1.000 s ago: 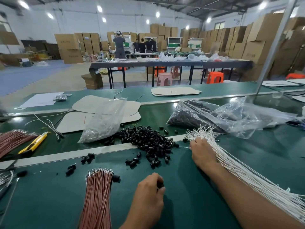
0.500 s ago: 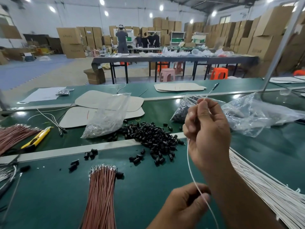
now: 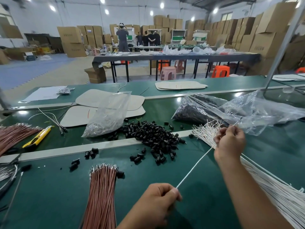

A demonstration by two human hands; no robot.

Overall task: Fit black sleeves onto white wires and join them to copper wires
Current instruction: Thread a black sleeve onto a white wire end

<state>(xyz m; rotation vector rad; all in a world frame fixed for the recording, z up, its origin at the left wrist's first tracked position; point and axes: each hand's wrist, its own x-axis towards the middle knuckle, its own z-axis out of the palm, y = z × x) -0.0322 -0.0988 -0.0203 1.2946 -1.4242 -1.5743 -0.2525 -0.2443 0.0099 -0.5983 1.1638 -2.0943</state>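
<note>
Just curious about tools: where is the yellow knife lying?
In the head view, the yellow knife lies at the bench's left, just right of the fanned copper wires.

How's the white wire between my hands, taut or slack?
Taut: the white wire runs straight from the left hand up to the right hand, with no sag.

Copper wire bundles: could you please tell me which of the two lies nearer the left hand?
The front-centre bundle, just left of the left hand, which pinches a white wire. The other bundle lies far left, beside the yellow knife.
</note>
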